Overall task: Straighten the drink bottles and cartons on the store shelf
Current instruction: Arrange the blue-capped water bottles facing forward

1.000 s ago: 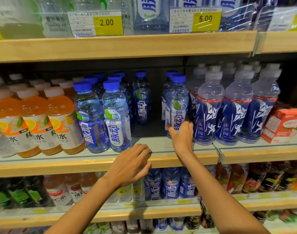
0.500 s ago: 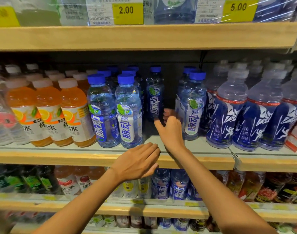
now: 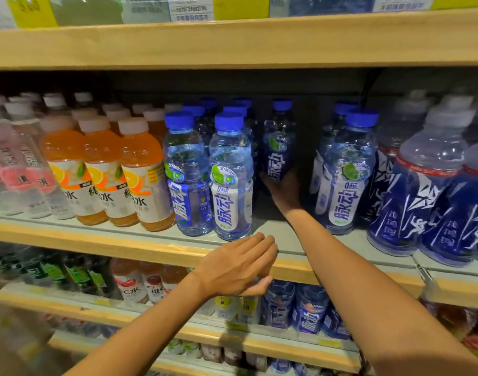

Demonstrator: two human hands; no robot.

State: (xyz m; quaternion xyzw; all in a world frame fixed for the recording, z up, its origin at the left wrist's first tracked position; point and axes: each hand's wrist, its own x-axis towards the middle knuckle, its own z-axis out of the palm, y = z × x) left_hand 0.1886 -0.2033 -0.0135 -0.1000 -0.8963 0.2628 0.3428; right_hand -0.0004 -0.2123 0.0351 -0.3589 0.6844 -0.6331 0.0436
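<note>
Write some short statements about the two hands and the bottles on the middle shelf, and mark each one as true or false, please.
1. The right hand grips a blue-capped bottle set back on the shelf. True.
2. The orange drink bottles stand left of that bottle. True.
3. The left hand holds an orange drink bottle. False: its fingers are straight and it holds nothing, near the shelf edge.
4. The orange drink bottles have blue caps. False: their caps are pale.
</note>
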